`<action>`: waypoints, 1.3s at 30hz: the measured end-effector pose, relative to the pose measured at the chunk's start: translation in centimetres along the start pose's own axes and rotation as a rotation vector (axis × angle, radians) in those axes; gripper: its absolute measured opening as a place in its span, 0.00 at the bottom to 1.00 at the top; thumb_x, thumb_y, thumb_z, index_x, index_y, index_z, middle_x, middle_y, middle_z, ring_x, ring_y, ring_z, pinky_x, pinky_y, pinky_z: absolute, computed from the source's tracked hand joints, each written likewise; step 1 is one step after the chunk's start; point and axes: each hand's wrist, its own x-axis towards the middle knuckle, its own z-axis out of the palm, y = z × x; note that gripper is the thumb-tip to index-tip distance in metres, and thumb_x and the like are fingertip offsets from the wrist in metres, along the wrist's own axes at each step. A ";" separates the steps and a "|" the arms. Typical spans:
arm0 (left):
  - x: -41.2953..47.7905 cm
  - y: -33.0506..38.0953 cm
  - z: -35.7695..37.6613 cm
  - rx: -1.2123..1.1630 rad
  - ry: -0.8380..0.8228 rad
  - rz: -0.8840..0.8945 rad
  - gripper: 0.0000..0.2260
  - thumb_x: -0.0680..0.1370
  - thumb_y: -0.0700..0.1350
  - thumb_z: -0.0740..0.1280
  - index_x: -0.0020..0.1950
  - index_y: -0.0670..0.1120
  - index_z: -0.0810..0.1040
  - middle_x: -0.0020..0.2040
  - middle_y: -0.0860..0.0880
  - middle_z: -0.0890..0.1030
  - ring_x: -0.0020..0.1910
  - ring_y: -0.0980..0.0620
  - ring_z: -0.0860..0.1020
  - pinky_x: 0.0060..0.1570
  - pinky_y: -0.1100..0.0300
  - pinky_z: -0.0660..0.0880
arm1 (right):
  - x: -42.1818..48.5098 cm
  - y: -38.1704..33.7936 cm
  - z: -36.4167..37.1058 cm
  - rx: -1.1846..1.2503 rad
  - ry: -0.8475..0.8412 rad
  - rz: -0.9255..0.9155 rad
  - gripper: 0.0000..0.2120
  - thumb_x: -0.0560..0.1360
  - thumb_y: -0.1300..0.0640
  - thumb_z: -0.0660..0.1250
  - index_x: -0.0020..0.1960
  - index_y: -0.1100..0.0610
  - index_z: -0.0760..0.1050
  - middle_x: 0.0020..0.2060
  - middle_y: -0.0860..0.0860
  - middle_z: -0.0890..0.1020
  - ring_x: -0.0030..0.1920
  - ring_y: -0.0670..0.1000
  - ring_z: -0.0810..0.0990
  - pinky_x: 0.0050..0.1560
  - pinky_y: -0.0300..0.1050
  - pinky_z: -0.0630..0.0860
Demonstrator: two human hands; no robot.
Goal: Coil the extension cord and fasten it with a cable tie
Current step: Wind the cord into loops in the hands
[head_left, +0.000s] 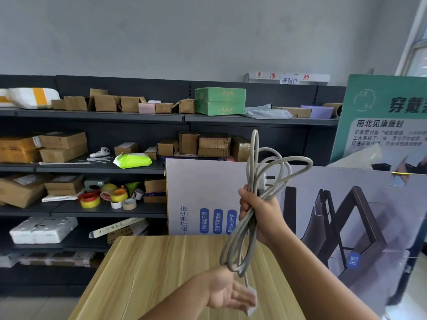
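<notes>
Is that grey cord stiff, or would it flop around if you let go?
Probably floppy: the cord's loops sag unevenly above and below the right hand. It likely springs loose if released, since no tie binds it. Its end block hangs by the left hand.

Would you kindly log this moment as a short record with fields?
cord: grey extension cord gathered in loose loops, held above the wooden table
right hand: clenched around the middle of the loops
left hand: open, palm up, under the cord's white socket end
plug: sticks out just above the right hand
cable ties: white ones lying on the shelf; none on the cord
</notes>
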 end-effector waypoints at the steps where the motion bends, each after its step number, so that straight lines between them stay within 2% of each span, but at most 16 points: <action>1: 0.6 0.1 0.3 -0.245 -0.035 0.054 0.19 0.82 0.54 0.59 0.58 0.38 0.73 0.47 0.33 0.83 0.45 0.38 0.83 0.46 0.47 0.80 | -0.1 -0.1 0.2 0.007 -0.019 0.004 0.10 0.77 0.66 0.65 0.39 0.58 0.71 0.25 0.52 0.72 0.24 0.50 0.70 0.26 0.41 0.72; 3: 0.8 0.8 0.7 -0.622 0.049 0.185 0.12 0.83 0.42 0.58 0.54 0.35 0.76 0.46 0.34 0.82 0.46 0.37 0.80 0.47 0.43 0.78 | -0.4 -0.3 0.3 0.005 -0.045 0.025 0.09 0.78 0.66 0.64 0.39 0.58 0.71 0.25 0.51 0.72 0.23 0.49 0.70 0.25 0.40 0.72; 5: 0.6 1.8 0.3 -0.638 0.199 0.344 0.10 0.81 0.33 0.58 0.61 0.36 0.73 0.52 0.36 0.79 0.44 0.40 0.79 0.46 0.43 0.78 | -0.6 -0.4 0.0 -0.017 -0.062 0.052 0.09 0.78 0.66 0.64 0.40 0.60 0.70 0.24 0.52 0.72 0.23 0.49 0.70 0.25 0.40 0.72; 8: -1.2 3.6 -0.6 -0.423 0.448 0.558 0.37 0.76 0.23 0.58 0.78 0.50 0.53 0.69 0.43 0.75 0.50 0.44 0.82 0.41 0.49 0.80 | -0.8 0.2 -1.4 -0.108 -0.043 0.069 0.07 0.77 0.66 0.65 0.41 0.61 0.72 0.26 0.54 0.72 0.23 0.50 0.72 0.26 0.42 0.74; 11: -4.3 5.4 -0.6 -0.058 0.581 0.764 0.40 0.75 0.22 0.58 0.79 0.54 0.54 0.65 0.53 0.77 0.51 0.45 0.83 0.44 0.52 0.81 | -0.9 1.6 -2.6 -0.168 0.074 0.101 0.05 0.77 0.64 0.67 0.42 0.62 0.73 0.30 0.57 0.74 0.26 0.51 0.75 0.31 0.46 0.76; 14: -6.8 6.6 0.7 0.456 0.587 0.864 0.39 0.76 0.26 0.58 0.77 0.61 0.57 0.62 0.59 0.77 0.47 0.50 0.84 0.43 0.58 0.81 | -0.5 2.6 -2.7 -0.049 0.213 0.150 0.06 0.76 0.62 0.68 0.43 0.62 0.73 0.30 0.55 0.78 0.30 0.54 0.80 0.35 0.51 0.79; 17: -7.7 6.7 2.6 0.927 0.581 0.891 0.35 0.78 0.38 0.64 0.76 0.66 0.55 0.65 0.59 0.77 0.45 0.56 0.84 0.48 0.60 0.80 | -0.2 3.3 -2.2 -0.055 0.292 0.122 0.05 0.76 0.59 0.69 0.46 0.61 0.78 0.34 0.55 0.82 0.35 0.55 0.82 0.41 0.54 0.80; 19: -7.7 6.5 4.1 1.065 0.642 0.956 0.31 0.80 0.43 0.62 0.77 0.64 0.55 0.66 0.53 0.79 0.54 0.51 0.82 0.55 0.57 0.77 | -0.4 3.5 -1.7 -0.051 0.284 0.105 0.05 0.77 0.59 0.68 0.47 0.61 0.79 0.37 0.59 0.81 0.39 0.60 0.80 0.45 0.56 0.78; 21: -7.5 6.9 4.8 1.039 0.767 1.054 0.24 0.82 0.44 0.58 0.77 0.57 0.60 0.66 0.46 0.79 0.64 0.46 0.77 0.61 0.53 0.75 | -0.6 3.8 -1.0 0.010 0.241 0.116 0.07 0.79 0.60 0.65 0.50 0.64 0.79 0.42 0.64 0.81 0.44 0.63 0.82 0.48 0.57 0.79; 24: -7.1 8.1 5.1 1.001 0.944 1.064 0.18 0.83 0.45 0.55 0.74 0.50 0.69 0.61 0.43 0.82 0.59 0.43 0.79 0.56 0.54 0.76 | -0.8 4.3 0.0 0.041 0.223 0.132 0.12 0.80 0.56 0.63 0.57 0.64 0.78 0.51 0.65 0.84 0.53 0.63 0.83 0.56 0.59 0.80; 27: -7.0 7.8 5.4 0.897 0.873 1.025 0.16 0.83 0.44 0.54 0.68 0.47 0.73 0.60 0.45 0.79 0.60 0.46 0.76 0.56 0.58 0.72 | -1.0 4.0 0.3 0.030 0.172 0.112 0.11 0.79 0.57 0.66 0.57 0.63 0.79 0.51 0.63 0.85 0.53 0.60 0.84 0.55 0.55 0.81; 29: -6.8 7.2 5.2 0.884 0.772 0.989 0.18 0.81 0.44 0.55 0.72 0.49 0.70 0.64 0.49 0.71 0.64 0.49 0.68 0.66 0.57 0.65 | -1.1 3.5 0.0 0.123 0.133 0.138 0.09 0.78 0.61 0.66 0.54 0.66 0.79 0.48 0.62 0.85 0.49 0.59 0.85 0.48 0.51 0.82; 33: -6.8 6.5 5.5 0.934 0.562 0.949 0.27 0.73 0.54 0.57 0.72 0.52 0.64 0.62 0.51 0.64 0.65 0.53 0.63 0.67 0.56 0.64 | -0.7 3.8 -0.1 0.207 0.113 0.165 0.06 0.77 0.61 0.67 0.47 0.64 0.74 0.40 0.63 0.78 0.40 0.61 0.80 0.42 0.54 0.77; 35: -6.8 6.0 6.0 0.595 0.521 1.075 0.26 0.73 0.50 0.62 0.71 0.54 0.63 0.61 0.51 0.65 0.65 0.55 0.67 0.63 0.65 0.68 | -0.2 4.0 0.2 0.203 0.174 0.165 0.09 0.76 0.60 0.67 0.47 0.67 0.74 0.41 0.64 0.80 0.42 0.62 0.81 0.43 0.54 0.78; 37: -7.0 5.7 5.6 0.309 0.628 1.188 0.33 0.74 0.44 0.69 0.74 0.57 0.55 0.62 0.52 0.63 0.66 0.60 0.65 0.57 0.74 0.68 | 0.1 3.8 -0.1 0.229 0.296 0.164 0.06 0.77 0.63 0.66 0.44 0.67 0.76 0.37 0.62 0.83 0.39 0.58 0.84 0.39 0.50 0.81; 39: -7.2 6.1 4.7 0.271 0.568 1.075 0.42 0.70 0.50 0.74 0.76 0.58 0.51 0.68 0.52 0.64 0.69 0.58 0.65 0.63 0.66 0.69 | 0.2 3.7 -0.1 0.244 0.333 0.197 0.09 0.76 0.63 0.67 0.37 0.62 0.75 0.29 0.57 0.79 0.31 0.54 0.81 0.31 0.45 0.79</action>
